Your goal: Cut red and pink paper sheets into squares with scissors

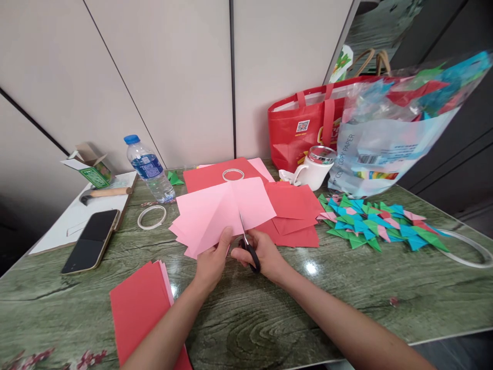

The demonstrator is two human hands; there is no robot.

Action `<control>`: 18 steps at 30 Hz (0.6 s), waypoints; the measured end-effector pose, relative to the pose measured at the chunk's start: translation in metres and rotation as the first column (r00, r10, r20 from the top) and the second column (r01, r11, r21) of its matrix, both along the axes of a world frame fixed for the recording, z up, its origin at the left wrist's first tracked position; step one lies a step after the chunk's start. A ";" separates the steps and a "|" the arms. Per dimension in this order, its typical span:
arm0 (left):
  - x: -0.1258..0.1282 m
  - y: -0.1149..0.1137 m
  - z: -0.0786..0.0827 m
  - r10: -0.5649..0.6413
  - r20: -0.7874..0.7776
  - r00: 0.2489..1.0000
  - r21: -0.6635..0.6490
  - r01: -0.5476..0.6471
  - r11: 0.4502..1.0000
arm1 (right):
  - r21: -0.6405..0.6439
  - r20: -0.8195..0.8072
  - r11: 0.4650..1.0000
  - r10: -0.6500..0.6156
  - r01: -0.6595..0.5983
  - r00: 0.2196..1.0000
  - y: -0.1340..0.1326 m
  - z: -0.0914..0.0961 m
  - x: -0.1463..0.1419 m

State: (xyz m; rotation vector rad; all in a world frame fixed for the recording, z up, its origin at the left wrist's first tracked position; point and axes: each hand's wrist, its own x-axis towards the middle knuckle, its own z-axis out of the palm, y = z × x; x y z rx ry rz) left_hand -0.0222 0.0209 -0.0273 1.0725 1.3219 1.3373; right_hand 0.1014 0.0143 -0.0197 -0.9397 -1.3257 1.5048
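My left hand [211,263] pinches the near edge of a stack of pink paper sheets [215,210], holding it up above the table. My right hand [261,253] is closed round black-handled scissors [248,246], whose blades run up into the pink paper along its middle. Red paper sheets [295,213] lie on the table just behind and to the right of the pink stack. Another pile of red sheets [140,308] lies near my left forearm.
A phone [91,240], a water bottle [149,168], tape rings [151,217], a hammer and a small green box sit at the left. A white mug [314,169], a red bag [304,128], a plastic bag and several folded paper shapes [377,221] are at the right.
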 end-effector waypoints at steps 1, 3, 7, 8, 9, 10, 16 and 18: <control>0.000 0.000 0.000 -0.006 0.005 1.000 0.001 0.006 1.000 | 0.001 -0.006 1.000 0.002 -0.002 1.000 0.000 0.000 0.000; 0.001 0.000 0.000 -0.016 0.012 1.000 0.004 0.016 1.000 | -0.001 -0.006 1.000 0.001 -0.001 1.000 0.000 0.000 0.000; 0.001 0.000 0.000 -0.017 0.025 1.000 -0.002 0.017 1.000 | -0.009 0.006 1.000 -0.003 0.003 1.000 0.000 0.001 -0.001; 0.001 0.000 0.000 -0.018 0.028 0.999 -0.007 0.018 1.000 | -0.011 0.004 1.000 -0.003 0.003 1.000 0.000 0.001 -0.001; 0.001 0.000 0.000 -0.020 0.028 0.999 -0.010 0.021 1.000 | -0.013 0.000 1.000 -0.003 0.003 1.000 0.000 0.001 -0.001; 0.001 0.000 0.000 -0.023 0.026 0.999 -0.010 0.023 1.000 | -0.017 -0.002 1.000 -0.002 0.002 1.000 0.000 0.001 -0.001; 0.000 0.001 -0.001 -0.021 0.003 1.000 0.016 0.021 1.000 | -0.057 0.014 0.998 -0.001 0.002 1.000 0.000 0.001 -0.001; 0.000 0.000 -0.001 -0.020 -0.013 1.000 0.026 0.020 0.999 | -0.061 0.004 0.998 -0.001 0.001 1.000 0.000 0.001 -0.001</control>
